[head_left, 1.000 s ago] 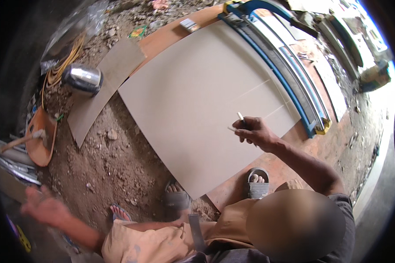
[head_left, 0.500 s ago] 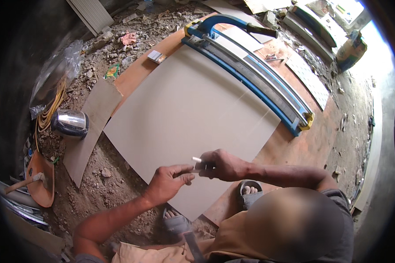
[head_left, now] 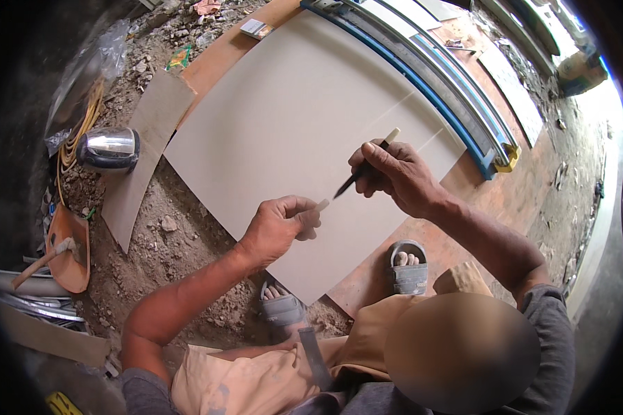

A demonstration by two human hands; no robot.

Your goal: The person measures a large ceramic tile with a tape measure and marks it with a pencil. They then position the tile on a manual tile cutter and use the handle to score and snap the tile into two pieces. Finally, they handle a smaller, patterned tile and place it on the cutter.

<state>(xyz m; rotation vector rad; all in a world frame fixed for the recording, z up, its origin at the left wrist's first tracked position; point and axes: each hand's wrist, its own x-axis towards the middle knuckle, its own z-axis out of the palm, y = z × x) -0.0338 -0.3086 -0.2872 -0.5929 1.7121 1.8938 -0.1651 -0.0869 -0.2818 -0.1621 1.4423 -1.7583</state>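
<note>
My right hand [head_left: 401, 176] is closed around a black pen [head_left: 348, 185], its dark pointed tip aimed down and left and a whitish end sticking out above the fingers. Facing it, my left hand [head_left: 277, 228] has thumb and fingers pinched together. A small pale piece shows at those fingertips, too small to identify, just left of the pen's tip. Both hands are above a large beige tile [head_left: 277, 104], whose near corner lies between my sandalled feet. Two faint light lines cross the tile near its right edge. Along the far right side lies a blue tile cutter [head_left: 422, 69].
An electric kettle [head_left: 109, 150] stands at the left beside a narrow board [head_left: 145, 162]. An orange hoe-like tool [head_left: 71, 257] and yellow cable [head_left: 83, 131] lie on rubble. A small box [head_left: 256, 28] sits beyond the tile. More tile pieces [head_left: 516, 93] and a bag [head_left: 581, 72] are at right.
My hands have separated; the right has moved up and right with the pen, whose dark tip now shows. The left has risen slightly. The view has shifted, so the tile cutter appears higher.
</note>
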